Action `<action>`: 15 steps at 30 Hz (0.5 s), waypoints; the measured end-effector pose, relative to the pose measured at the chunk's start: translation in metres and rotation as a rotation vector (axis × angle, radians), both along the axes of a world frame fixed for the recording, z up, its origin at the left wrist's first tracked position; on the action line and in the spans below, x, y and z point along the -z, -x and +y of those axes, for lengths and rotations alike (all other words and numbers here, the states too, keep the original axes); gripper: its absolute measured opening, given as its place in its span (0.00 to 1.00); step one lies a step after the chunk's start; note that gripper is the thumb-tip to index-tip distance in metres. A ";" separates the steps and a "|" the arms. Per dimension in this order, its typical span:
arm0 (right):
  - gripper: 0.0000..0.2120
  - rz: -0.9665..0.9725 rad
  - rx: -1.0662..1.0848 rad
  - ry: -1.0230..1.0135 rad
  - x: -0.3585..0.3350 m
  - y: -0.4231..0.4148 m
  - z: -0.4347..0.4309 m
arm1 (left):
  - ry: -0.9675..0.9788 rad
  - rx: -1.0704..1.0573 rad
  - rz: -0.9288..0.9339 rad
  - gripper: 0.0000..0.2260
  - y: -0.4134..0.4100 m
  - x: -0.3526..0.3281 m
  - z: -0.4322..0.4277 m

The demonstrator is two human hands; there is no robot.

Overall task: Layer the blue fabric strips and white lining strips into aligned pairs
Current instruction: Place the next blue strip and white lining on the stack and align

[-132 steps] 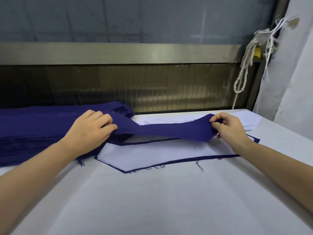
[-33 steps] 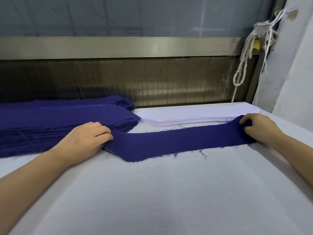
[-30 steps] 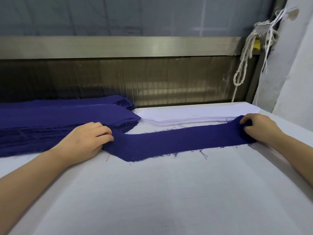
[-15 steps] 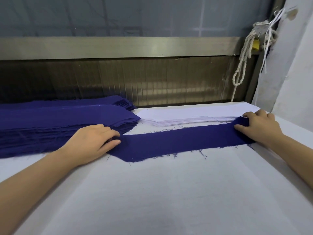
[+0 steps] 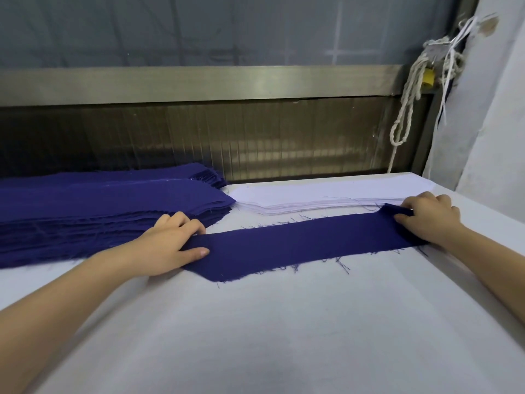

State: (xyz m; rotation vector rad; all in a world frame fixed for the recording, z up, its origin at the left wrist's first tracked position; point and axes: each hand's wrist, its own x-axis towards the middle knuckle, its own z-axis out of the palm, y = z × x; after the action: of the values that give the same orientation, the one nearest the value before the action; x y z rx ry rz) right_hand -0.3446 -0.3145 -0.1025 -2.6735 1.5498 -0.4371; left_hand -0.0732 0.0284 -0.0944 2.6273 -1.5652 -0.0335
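Note:
One blue fabric strip [image 5: 298,245] with frayed edges lies flat across the white table [image 5: 255,336], its left end cut to a slant. My left hand [image 5: 170,245] presses that left end down, thumb lying along the cloth. My right hand [image 5: 426,220] is at the strip's right end and pinches its far corner, which is slightly lifted, between thumb and fingers. A thick stack of blue strips [image 5: 99,206] lies at the left. A stack of white lining strips [image 5: 326,197] lies just behind the single strip. Whatever lies under the strip is hidden.
A metal rail and ribbed panel [image 5: 199,83] close off the back of the table. A knotted white rope [image 5: 406,109] hangs at the back right beside a white wall [image 5: 488,123]. The table's right edge runs under my right forearm.
The blue strip was carried from the stack and laid flat, covering the white lining piece seen before. My left thumb has since stretched out over the cloth, and my right fingers have closed on the far corner.

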 end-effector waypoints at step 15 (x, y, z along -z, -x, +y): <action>0.03 -0.742 -0.366 -0.117 -0.012 -0.024 0.020 | 0.592 -0.194 0.283 0.02 -0.020 -0.028 0.021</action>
State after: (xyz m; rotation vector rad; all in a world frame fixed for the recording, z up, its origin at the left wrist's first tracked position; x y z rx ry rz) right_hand -0.3209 -0.2949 -0.0904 -2.2188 0.8277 -1.1003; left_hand -0.0533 0.0491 -0.0664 2.1746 -1.0246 0.0593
